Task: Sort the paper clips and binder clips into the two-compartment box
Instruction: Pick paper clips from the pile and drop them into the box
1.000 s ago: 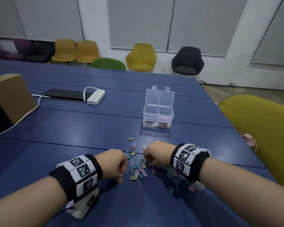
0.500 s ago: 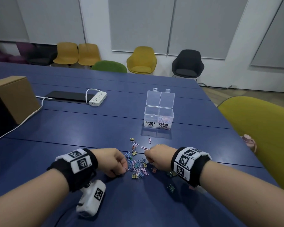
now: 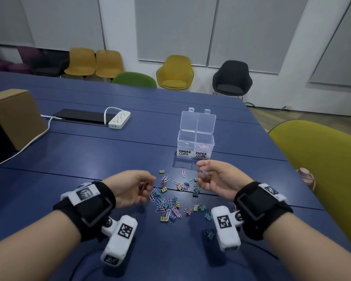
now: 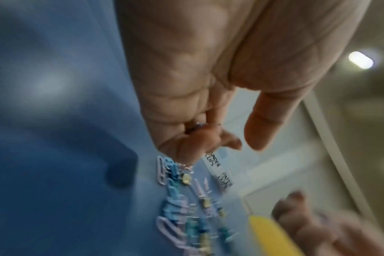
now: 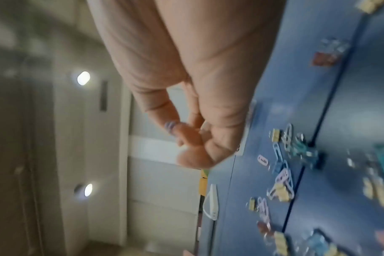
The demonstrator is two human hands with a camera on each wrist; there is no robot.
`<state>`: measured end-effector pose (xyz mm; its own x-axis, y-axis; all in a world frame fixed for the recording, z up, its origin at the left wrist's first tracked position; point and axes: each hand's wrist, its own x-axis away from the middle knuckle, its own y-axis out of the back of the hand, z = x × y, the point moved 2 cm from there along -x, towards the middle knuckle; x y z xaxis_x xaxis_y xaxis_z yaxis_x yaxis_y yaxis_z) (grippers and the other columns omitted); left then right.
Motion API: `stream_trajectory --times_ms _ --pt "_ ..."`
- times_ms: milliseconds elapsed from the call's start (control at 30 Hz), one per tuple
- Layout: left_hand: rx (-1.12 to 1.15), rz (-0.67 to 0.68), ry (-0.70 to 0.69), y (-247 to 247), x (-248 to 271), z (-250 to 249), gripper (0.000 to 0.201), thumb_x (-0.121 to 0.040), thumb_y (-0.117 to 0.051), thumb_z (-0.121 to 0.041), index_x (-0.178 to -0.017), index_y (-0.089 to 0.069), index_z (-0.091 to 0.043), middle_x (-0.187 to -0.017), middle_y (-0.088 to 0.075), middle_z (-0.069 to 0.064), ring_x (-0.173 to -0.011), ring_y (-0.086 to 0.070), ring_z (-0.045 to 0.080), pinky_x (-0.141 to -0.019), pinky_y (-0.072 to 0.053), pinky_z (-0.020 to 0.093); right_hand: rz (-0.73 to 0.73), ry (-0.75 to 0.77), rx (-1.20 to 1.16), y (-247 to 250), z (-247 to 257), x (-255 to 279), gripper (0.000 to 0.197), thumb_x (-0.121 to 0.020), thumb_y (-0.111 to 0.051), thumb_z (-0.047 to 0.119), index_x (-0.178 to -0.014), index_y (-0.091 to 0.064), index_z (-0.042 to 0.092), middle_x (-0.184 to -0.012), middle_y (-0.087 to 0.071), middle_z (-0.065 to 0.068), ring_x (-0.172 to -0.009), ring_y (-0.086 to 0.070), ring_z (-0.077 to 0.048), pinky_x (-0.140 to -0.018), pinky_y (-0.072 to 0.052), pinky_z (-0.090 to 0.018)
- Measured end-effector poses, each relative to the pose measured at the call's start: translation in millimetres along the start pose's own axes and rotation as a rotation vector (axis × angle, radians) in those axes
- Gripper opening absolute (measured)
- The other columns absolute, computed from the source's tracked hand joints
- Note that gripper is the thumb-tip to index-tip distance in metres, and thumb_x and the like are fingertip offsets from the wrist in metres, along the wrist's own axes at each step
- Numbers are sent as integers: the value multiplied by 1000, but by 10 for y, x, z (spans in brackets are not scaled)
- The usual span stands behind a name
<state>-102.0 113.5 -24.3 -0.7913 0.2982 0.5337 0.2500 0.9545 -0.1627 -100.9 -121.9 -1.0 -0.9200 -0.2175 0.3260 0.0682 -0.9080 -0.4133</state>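
Note:
A loose pile of coloured paper clips and binder clips (image 3: 170, 201) lies on the blue table (image 3: 89, 159). Beyond it stands the clear two-compartment box (image 3: 183, 138) with both lids up; several paper clips (image 3: 204, 148) lie in its right compartment, labelled PAPER CLIPS. My right hand (image 3: 201, 173) hovers above the pile's far right edge and pinches a lilac paper clip (image 5: 171, 128) between thumb and fingers. My left hand (image 3: 148, 184) hovers over the pile's left side with fingers curled round a small clip (image 4: 197, 125); its kind is too blurred to tell.
A white power strip (image 3: 119, 119) and a flat black device (image 3: 81, 116) lie at the back left, beside a cardboard box (image 3: 14, 116). An olive chair (image 3: 322, 169) stands at the table's right edge, with a pink object (image 3: 305, 175) against it.
Both hands have risen off the pile and turned palms inward. The right hand has come up and forward toward the box with a paper clip; the left has lifted a small clip.

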Motion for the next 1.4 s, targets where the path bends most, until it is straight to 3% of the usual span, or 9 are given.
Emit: stream_trajectory --times_ms 133,267,433,667,767,933,1100,1233,1400 --pt "-923 -97 -149 -96 -88 26 22 -78 -72 -30 -68 -55 -20 -62 -52 -3 -53 -44 12 -52 -35 21 27 -121 -321 -81 -131 -9 9 -69 -56 5 -74 -48 6 -67 -33 -2 -50 -30 -10 -40 -37 -17" --pt "-1391 -163 -180 -258 -77 29 17 -76 -71 -32 -73 -58 -21 -75 -60 -2 -69 -53 14 -62 -42 21 -36 -204 282 -166 -297 -60 25 -92 -47 12 -67 -47 12 -51 -30 3 -38 -23 -6 -33 -17 -13" --pt "-1528 -200 -140 -342 -88 21 20 -76 -72 -33 -79 -63 -16 -78 -61 2 -74 -57 20 -69 -49 29 96 -31 1641 -437 -353 -64 16 -81 -68 24 -75 -67 8 -67 -65 -9 -57 -52 -19 -56 -46 -24" --pt "-1620 -189 -123 -328 -87 87 33 -85 -58 -23 -59 -41 -15 -60 -43 1 -69 -46 24 -62 -39 29 105 59 1951 -577 -514 -142 39 -80 -62 12 -57 -31 11 -57 -35 -7 -50 -35 -20 -45 -28 -22" --pt "-1628 -132 -80 -309 -46 92 29 -89 -54 -25 -64 -46 -13 -62 -42 2 -72 -44 23 -62 -38 28 123 22 1960 -575 -513 -133 38 -80 -61 11 -54 -33 11 -54 -35 -6 -49 -33 -20 -44 -29 -23" --pt "-1110 0 -65 -76 30 32 24 -88 -57 -36 -72 -56 -17 -67 -52 3 -59 -45 18 -58 -38 23 108 -25 1576 -399 -292 -100 21 -77 -72 22 -65 -61 10 -51 -46 0 -46 -40 -14 -46 -37 -20" --pt "116 42 -37 20 151 -115 12 -90 -52 -4 -78 -57 -3 -65 -57 9 -52 -54 14 -43 -49 20 64 -147 174 -139 -99 1 22 -87 -58 9 -67 -51 14 -56 -33 3 -44 -26 -8 -37 -25 -17" --pt "343 -26 -52 62 135 -139 11 -85 -51 2 -76 -56 0 -70 -62 13 -52 -61 15 -48 -55 20 -2 -138 -259 -38 -109 26 3 -83 -51 5 -82 -49 5 -71 -51 -10 -55 -57 -18 -45 -51 -21" --pt "316 -65 -95 58 87 -73 28 -86 -49 8 -63 -65 4 -85 -65 18 -64 -67 17 -60 -59 24 -91 -28 -198 3 -168 -27 12 -86 -49 -7 -79 -50 3 -68 -57 -12 -53 -61 -17 -47 -54 -19"
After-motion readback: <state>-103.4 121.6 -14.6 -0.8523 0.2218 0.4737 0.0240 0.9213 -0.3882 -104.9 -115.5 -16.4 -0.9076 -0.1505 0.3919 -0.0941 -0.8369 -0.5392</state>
